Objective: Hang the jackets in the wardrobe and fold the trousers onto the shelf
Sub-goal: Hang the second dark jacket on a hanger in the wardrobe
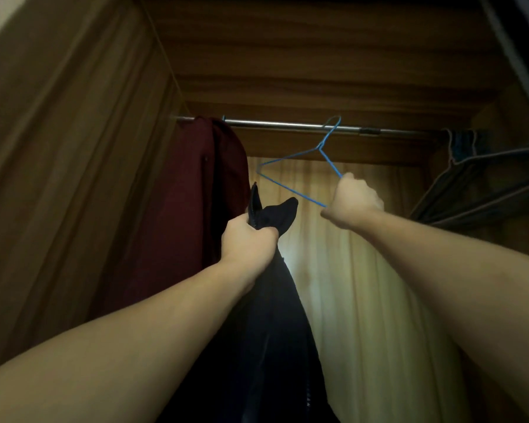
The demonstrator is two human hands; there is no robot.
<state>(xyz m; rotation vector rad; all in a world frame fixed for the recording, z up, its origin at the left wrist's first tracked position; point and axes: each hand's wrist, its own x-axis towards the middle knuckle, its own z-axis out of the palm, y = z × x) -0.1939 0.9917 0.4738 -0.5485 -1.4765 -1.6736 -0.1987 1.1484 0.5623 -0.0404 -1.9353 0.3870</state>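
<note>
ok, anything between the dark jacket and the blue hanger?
Nothing visible. The left hand grips the dark jacket bunched just below the blue hanger, which is bare, hooked over the rod and gripped by the right hand. The maroon jacket hangs close on the left, beside the gap, not in it.

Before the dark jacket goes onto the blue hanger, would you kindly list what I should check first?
1. Left grip holds the dark jacket: ok, fingers curled round bunched fabric.
2. Right grip holds the blue hanger: ok, at its lower corner.
3. Hanger hook over the rail: ok.
4. Free rail between the maroon garment and the spare hangers: ok.
5. Jacket shoulders spread for the hanger: not ok, bunched.
6. Zip open: cannot tell.
</note>
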